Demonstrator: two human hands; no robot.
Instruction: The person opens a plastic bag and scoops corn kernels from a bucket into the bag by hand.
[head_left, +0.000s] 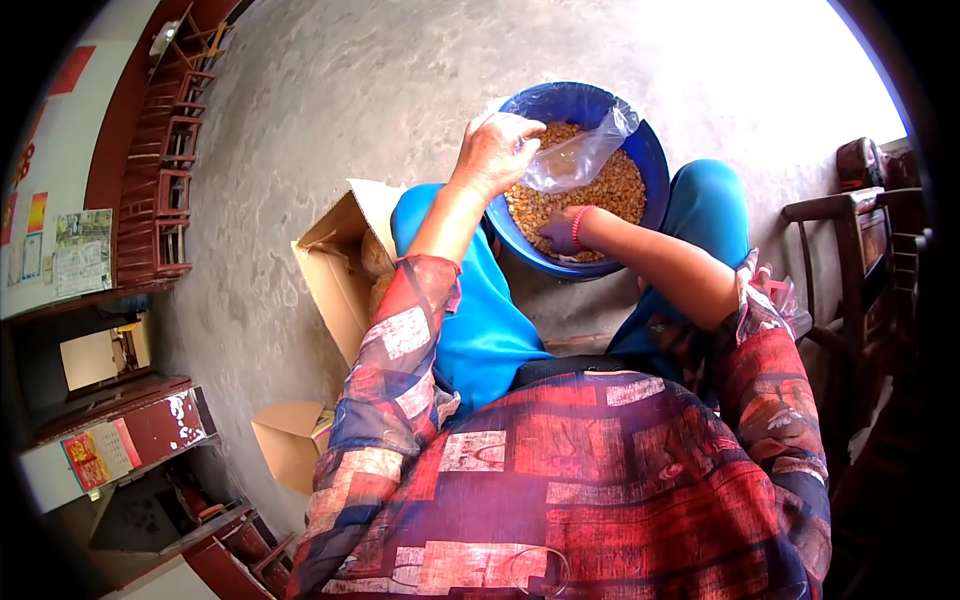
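Observation:
A round blue tub (655, 165) stands on the floor between my knees, holding a bed of yellow-orange grains (620, 190) that look like corn kernels. My left hand (495, 150) is over the tub's left rim, its thumb and fingers closed on the edge of a clear plastic bag (580, 160). The bag stretches from that hand across the tub, its mouth towards the right. Low in the tub, my right hand (563, 230) reaches into the kernels, with a red bead bracelet (577, 228) at the wrist. Its fingertips are hidden among the grains.
An open cardboard box (335, 265) with round brownish things inside stands by my left leg. Behind it is a smaller carton (288, 440). Dark wooden chairs (855, 250) are at the right; more wooden chairs (160, 215) line the left wall.

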